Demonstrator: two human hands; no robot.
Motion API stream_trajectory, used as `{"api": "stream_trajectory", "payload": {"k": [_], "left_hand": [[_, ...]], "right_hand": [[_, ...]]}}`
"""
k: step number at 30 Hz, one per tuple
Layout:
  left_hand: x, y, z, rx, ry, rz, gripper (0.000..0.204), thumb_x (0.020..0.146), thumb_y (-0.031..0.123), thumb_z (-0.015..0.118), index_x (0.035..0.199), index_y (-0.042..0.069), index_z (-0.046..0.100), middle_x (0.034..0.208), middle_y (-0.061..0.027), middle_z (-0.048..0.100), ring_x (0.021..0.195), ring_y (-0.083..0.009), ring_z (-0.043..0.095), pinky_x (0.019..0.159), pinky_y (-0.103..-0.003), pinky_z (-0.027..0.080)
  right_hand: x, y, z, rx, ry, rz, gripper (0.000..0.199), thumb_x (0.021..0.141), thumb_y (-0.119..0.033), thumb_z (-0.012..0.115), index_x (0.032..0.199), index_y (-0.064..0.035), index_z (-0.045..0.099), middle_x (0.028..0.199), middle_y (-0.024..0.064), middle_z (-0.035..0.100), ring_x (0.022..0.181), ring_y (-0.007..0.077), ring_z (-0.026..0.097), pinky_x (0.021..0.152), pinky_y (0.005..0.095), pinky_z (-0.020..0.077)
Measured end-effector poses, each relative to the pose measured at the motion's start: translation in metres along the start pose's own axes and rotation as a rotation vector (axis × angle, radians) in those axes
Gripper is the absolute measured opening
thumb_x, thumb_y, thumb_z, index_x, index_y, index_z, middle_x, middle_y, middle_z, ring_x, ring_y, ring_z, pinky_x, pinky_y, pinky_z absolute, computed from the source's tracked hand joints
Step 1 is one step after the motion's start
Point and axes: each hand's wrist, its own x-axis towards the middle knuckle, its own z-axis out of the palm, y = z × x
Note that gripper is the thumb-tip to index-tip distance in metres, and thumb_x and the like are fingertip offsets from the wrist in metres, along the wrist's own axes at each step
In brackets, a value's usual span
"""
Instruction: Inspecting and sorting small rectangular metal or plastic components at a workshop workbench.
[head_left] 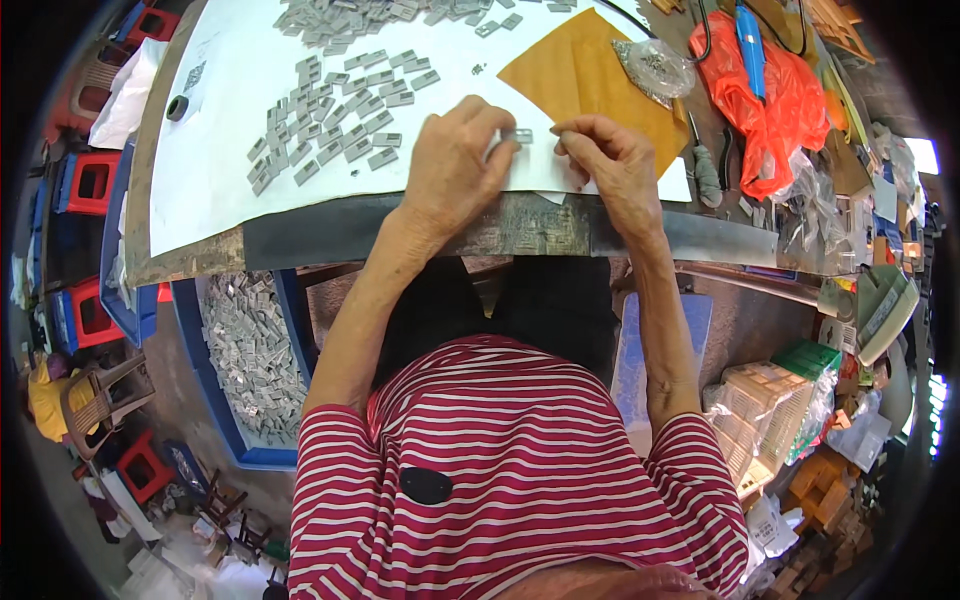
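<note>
Between the thumb and forefinger of my left hand (452,170) is a small grey metal plate (519,135), rectangular with a slot in it. My right hand (612,165) hovers just right of it, thumb and forefinger pinched together; whatever they hold is too small to make out. Both hands are over the near edge of a white sheet (220,160) on the table. Loose rows of similar grey metal plates (345,110) lie left of my left hand. A larger heap of these plates (370,18) covers the sheet's far side. Behind my right hand lies a brown paper sheet (570,70).
A clear bag of small parts (655,72) lies on the brown paper. Further right are a red plastic bag (785,120), a blue pen-shaped tool (750,50) and a grey-handled tool (706,178). Below the table, a blue bin (190,330) holds many metal plates.
</note>
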Motion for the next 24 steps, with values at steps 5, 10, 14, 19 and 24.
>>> {"api": "stream_trajectory", "payload": {"k": [5, 10, 14, 19, 24], "left_hand": [[0.005, -0.033, -0.010, 0.113, 0.152, -0.069, 0.009, 0.069, 0.012, 0.064, 0.073, 0.004, 0.061, 0.072, -0.0083, 0.055, 0.066, -0.0224, 0.053, 0.063, -0.034, 0.039], [0.008, -0.063, -0.008, 0.320, 0.178, -0.070, 0.008, 0.068, 0.015, 0.064, 0.073, 0.009, 0.062, 0.079, -0.0065, 0.055, 0.079, -0.0249, 0.050, 0.069, -0.037, 0.035], [0.011, -0.065, -0.011, 0.373, 0.181, -0.042, 0.011, 0.069, 0.014, 0.063, 0.077, 0.008, 0.062, 0.076, -0.0077, 0.056, 0.076, -0.0262, 0.052, 0.066, -0.037, 0.041], [0.011, -0.072, -0.007, 0.369, 0.200, -0.109, 0.012, 0.069, 0.018, 0.064, 0.079, 0.012, 0.064, 0.077, -0.0034, 0.055, 0.077, -0.0223, 0.049, 0.066, -0.037, 0.038], [0.013, -0.073, -0.008, 0.366, 0.189, -0.134, 0.012, 0.069, 0.018, 0.064, 0.080, 0.013, 0.064, 0.077, -0.0019, 0.055, 0.076, -0.0211, 0.049, 0.065, -0.036, 0.037]], "right_hand": [[-0.003, -0.006, -0.009, -0.047, 0.104, -0.062, 0.016, 0.081, -0.009, 0.056, 0.090, 0.0016, 0.062, 0.071, 0.0016, 0.059, 0.062, 0.0050, 0.052, 0.058, 0.0178, 0.0425], [0.001, 0.009, -0.035, -0.175, 0.244, -0.066, 0.014, 0.080, -0.009, 0.057, 0.088, 0.0010, 0.062, 0.067, -0.0013, 0.056, 0.059, 0.0031, 0.047, 0.054, 0.0179, 0.0381], [0.002, 0.020, -0.061, -0.415, 0.338, -0.196, 0.015, 0.079, -0.009, 0.055, 0.089, 0.0003, 0.061, 0.067, 0.0047, 0.058, 0.058, 0.0078, 0.051, 0.055, 0.0221, 0.0415], [0.002, 0.038, -0.078, -0.522, 0.232, -0.185, 0.014, 0.078, -0.010, 0.055, 0.086, -0.0009, 0.060, 0.070, 0.0104, 0.059, 0.061, 0.0170, 0.057, 0.058, 0.0267, 0.0443], [0.003, 0.042, -0.079, -0.570, 0.206, -0.215, 0.013, 0.076, -0.009, 0.055, 0.086, -0.0013, 0.059, 0.071, 0.0109, 0.056, 0.062, 0.0203, 0.057, 0.058, 0.0287, 0.0442]]}}
